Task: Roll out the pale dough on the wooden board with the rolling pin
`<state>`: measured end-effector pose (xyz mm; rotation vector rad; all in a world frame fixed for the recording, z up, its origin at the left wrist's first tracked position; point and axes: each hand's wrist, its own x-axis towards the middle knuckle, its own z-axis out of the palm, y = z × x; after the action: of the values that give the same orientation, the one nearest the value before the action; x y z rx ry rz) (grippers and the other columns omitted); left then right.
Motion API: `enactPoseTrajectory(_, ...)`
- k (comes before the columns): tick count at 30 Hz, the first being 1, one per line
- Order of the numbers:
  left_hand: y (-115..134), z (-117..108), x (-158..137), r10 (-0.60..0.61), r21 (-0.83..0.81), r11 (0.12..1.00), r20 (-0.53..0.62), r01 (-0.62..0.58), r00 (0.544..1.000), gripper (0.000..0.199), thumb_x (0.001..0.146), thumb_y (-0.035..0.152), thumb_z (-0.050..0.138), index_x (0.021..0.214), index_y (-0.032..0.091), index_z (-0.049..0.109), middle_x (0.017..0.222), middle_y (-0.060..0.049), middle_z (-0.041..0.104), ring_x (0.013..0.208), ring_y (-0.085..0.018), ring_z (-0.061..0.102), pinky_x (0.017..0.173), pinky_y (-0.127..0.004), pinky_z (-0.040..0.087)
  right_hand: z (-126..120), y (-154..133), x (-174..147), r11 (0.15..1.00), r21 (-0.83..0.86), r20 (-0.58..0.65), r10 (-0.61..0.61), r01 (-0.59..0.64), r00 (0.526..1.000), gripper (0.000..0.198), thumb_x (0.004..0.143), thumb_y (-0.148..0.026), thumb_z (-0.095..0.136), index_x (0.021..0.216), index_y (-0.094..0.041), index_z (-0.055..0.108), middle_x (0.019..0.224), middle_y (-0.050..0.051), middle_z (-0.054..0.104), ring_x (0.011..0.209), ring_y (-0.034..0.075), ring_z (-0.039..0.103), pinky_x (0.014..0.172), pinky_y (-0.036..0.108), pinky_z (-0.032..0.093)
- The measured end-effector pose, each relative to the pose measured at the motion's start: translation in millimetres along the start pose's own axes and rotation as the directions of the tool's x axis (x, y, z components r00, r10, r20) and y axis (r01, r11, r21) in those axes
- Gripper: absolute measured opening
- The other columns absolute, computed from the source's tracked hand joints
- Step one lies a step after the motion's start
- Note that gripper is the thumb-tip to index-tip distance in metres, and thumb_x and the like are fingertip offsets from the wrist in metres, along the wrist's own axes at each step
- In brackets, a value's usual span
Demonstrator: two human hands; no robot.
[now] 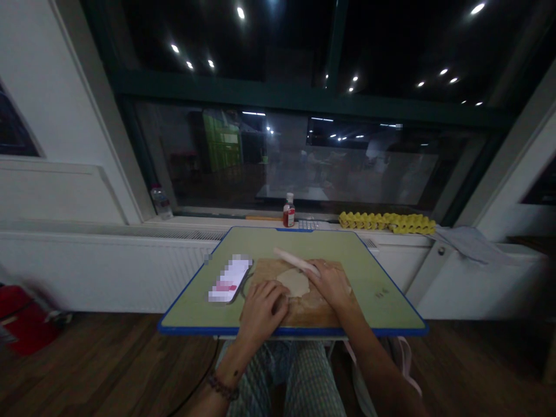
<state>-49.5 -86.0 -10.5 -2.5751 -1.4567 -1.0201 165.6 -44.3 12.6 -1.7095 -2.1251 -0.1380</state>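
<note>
Diagonally, rolling pin [295, 260] in right hand [332, 282], far end leftward

Dk window [286, 156] abv wht radiator [108, 272], wht wall [39, 87] on L, brn wood flr [143, 353].

A single view looks out from the wearer's head, forward and down over the lap [310, 376]. The table [252, 240] sits near, with the left hand [263, 304] and right hand [332, 281] reaching in from below. At the far side the camera faces the window [243, 52] nearly square-on. Coverage is wide (the window's side frames splay outward towards the top), catching floor [108, 353] at left and right.
</note>
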Motion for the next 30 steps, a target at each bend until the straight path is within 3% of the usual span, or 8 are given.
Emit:
enactPoseTrajectory(4, -4.0, 6.7, 5.8, 0.044, 0.025, 0.999, 0.038, -0.045, 0.998, 0.039, 0.084, 0.035, 0.065, 0.122, 0.026, 0.058, 0.137, -0.005, 0.053, 0.125, -0.027, 0.047, 0.105, -0.045, 0.039, -0.8, 3.8, -0.7, 0.986, -0.001, -0.139, 0.167, -0.169, 0.976, 0.036, 0.100, -0.043, 0.040, 0.122, -0.023, 0.061, 0.112, 0.006, 0.069, 0.096, 0.019, 0.066, 0.082, 0.027, 0.046)
enactPoseTrajectory(9, -14.0, 9.7, 15.3, 0.031, 0.029, 0.999, 0.102, -0.035, 0.994, 0.062, 0.081, 0.053, 0.067, 0.135, 0.029, 0.050, 0.152, -0.005, 0.039, 0.136, -0.029, 0.039, 0.112, -0.048, 0.032, 4.7, 6.8, -0.1, 0.987, -0.017, -0.118, 0.156, -0.159, 0.981, 0.033, 0.099, -0.044, 0.042, 0.117, -0.025, 0.062, 0.106, 0.005, 0.070, 0.095, 0.018, 0.065, 0.080, 0.027, 0.044)
enactPoseTrajectory(14, -2.0, 10.2, 23.1, -0.108, 0.094, 0.991, 0.130, 0.096, 0.986, 0.058, 0.083, 0.049, 0.067, 0.135, 0.029, 0.051, 0.150, -0.004, 0.043, 0.134, -0.028, 0.044, 0.110, -0.045, 0.037, 5.4, 8.8, 0.1, 0.982, 0.001, -0.133, 0.188, -0.190, 0.973, 0.033, 0.099, -0.043, 0.042, 0.118, -0.025, 0.061, 0.110, 0.005, 0.069, 0.097, 0.018, 0.064, 0.080, 0.027, 0.044)
enactPoseTrajectory(19, 14.6, 17.4, 29.6, -0.239, 0.204, 0.954, 0.071, 0.221, 0.968, 0.050, 0.083, 0.044, 0.068, 0.127, 0.025, 0.057, 0.147, -0.007, 0.048, 0.120, -0.030, 0.057, 0.099, -0.043, 0.045, 5.4, 9.3, -0.2, 0.981, 0.012, -0.141, 0.196, -0.196, 0.970, 0.034, 0.099, -0.045, 0.042, 0.118, -0.024, 0.061, 0.109, 0.005, 0.069, 0.095, 0.019, 0.064, 0.079, 0.027, 0.044)
enactPoseTrajectory(24, 28.7, 29.1, 34.6, -0.295, 0.264, 0.923, 0.015, 0.281, 0.955, 0.043, 0.086, 0.041, 0.065, 0.124, 0.022, 0.059, 0.144, -0.008, 0.050, 0.116, -0.030, 0.057, 0.096, -0.042, 0.046, 10.1, 11.7, 1.3, 0.982, -0.005, -0.142, 0.185, -0.188, 0.972, 0.033, 0.100, -0.043, 0.040, 0.118, -0.025, 0.061, 0.112, 0.004, 0.068, 0.096, 0.019, 0.064, 0.079, 0.027, 0.044)
enactPoseTrajectory(30, 35.6, 35.5, 31.6, -0.258, 0.300, 0.919, -0.035, 0.256, 0.966, 0.046, 0.087, 0.052, 0.059, 0.122, 0.023, 0.062, 0.131, -0.009, 0.059, 0.113, -0.032, 0.054, 0.095, -0.048, 0.042, 15.8, 16.0, 2.8, 0.982, -0.025, -0.157, 0.181, -0.187, 0.971, 0.036, 0.101, -0.044, 0.037, 0.119, -0.025, 0.061, 0.112, 0.005, 0.068, 0.095, 0.018, 0.064, 0.078, 0.026, 0.044)
